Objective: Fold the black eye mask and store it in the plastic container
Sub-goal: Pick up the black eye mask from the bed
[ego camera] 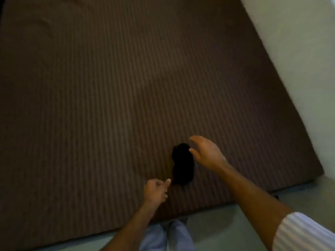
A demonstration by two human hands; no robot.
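Observation:
The black eye mask [182, 164] lies flat on the brown striped bed cover [112, 91], near its front edge. My right hand [206, 152] hovers just right of the mask's far end, fingers spread and curved toward it, holding nothing. My left hand [156, 190] is loosely curled at the mask's near left corner, thumb tip pointing at the mask; I cannot tell whether it touches the fabric. No plastic container is in view.
The bed cover fills most of the view. A pale wall [297, 51] runs along its right side. Light floor [226, 229] lies at the front, with my legs in light trousers [168, 238] standing against the bed edge.

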